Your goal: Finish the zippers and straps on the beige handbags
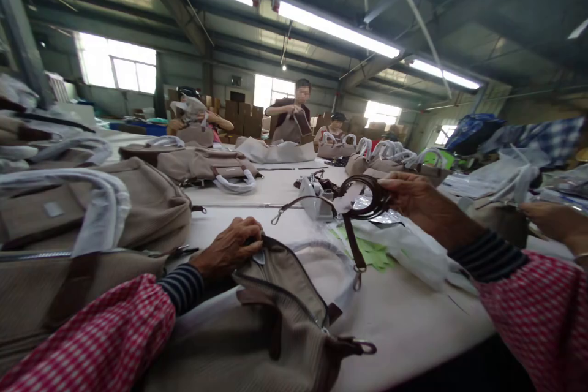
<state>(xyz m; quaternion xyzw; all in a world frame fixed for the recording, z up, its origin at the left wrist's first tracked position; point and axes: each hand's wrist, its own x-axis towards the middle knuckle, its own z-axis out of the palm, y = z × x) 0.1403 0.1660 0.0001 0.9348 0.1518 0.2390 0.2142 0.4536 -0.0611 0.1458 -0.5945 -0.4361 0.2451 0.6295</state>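
Brown strap (362,196) coiled in raised right hand (413,196); left hand (229,248) seemingly gripping bag (285,294).

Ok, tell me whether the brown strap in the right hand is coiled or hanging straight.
Coiled. The brown strap is looped in a ring in the right hand, with one short end and its metal clip dangling below.
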